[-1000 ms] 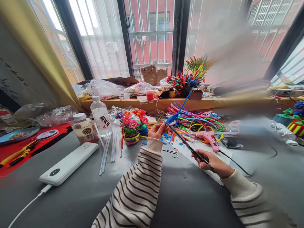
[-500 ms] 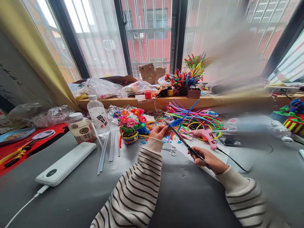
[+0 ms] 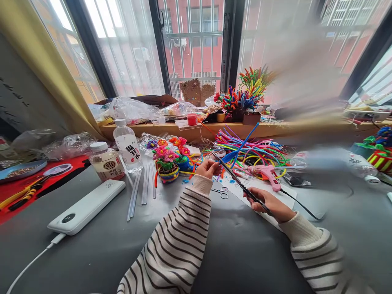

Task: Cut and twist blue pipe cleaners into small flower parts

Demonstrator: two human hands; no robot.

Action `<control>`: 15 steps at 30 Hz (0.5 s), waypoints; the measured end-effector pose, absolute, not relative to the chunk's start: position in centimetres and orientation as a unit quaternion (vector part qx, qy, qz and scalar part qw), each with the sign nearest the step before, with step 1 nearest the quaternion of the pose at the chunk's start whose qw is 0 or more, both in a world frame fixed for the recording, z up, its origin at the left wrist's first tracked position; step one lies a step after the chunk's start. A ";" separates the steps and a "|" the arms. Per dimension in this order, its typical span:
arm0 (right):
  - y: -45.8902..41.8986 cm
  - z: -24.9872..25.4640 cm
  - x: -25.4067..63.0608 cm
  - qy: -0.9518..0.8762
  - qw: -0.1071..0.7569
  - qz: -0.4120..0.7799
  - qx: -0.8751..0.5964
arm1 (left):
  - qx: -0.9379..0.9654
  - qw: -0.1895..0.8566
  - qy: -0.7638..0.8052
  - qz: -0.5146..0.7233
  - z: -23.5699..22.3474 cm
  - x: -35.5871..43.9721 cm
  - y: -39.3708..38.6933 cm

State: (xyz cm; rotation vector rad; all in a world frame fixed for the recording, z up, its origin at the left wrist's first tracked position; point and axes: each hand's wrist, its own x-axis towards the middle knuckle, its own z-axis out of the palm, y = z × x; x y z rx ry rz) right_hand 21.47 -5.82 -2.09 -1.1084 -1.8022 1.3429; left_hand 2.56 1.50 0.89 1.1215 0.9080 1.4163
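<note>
My left hand (image 3: 208, 168) pinches a blue fuzzy pipe-cleaner piece (image 3: 234, 155), whose thin stems cross and point up to the right. In my right hand (image 3: 266, 202) is a pair of long dark scissors (image 3: 229, 171); my fingers wrap round the handles and hide most of them. The blades slant up to the left and pass across the blue piece beside my left fingertips. Whether they bite into it I cannot tell. Small silver scissors (image 3: 224, 192) lie below on the table, near blue scraps (image 3: 232, 181) and white paper (image 3: 239, 190).
A pink glue gun (image 3: 269, 177) with a black cord lies right of the paper. Coloured pipe cleaners (image 3: 260, 147) are heaped behind. At left are a potted fuzzy flower (image 3: 167, 163), clear glue sticks (image 3: 134, 196), two bottles (image 3: 127, 147) (image 3: 107, 163) and a white power bank (image 3: 87, 208).
The blue piece has swung to the right and its crossing stems have spread. The scissors have shifted a little left, and their blades now cross in front of the piece.
</note>
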 end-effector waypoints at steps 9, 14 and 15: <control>-5.7 -2.2 21.6 -0.682 0.305 0.508 -0.428 | 0.524 0.518 0.397 0.547 1.5 1.8 1.7; -6.0 -1.6 21.3 -0.668 0.296 0.523 -0.438 | 0.537 0.530 0.379 0.536 1.5 1.5 2.0; -6.0 -1.4 21.2 -0.666 0.293 0.529 -0.437 | 0.536 0.532 0.377 0.537 1.5 1.5 2.2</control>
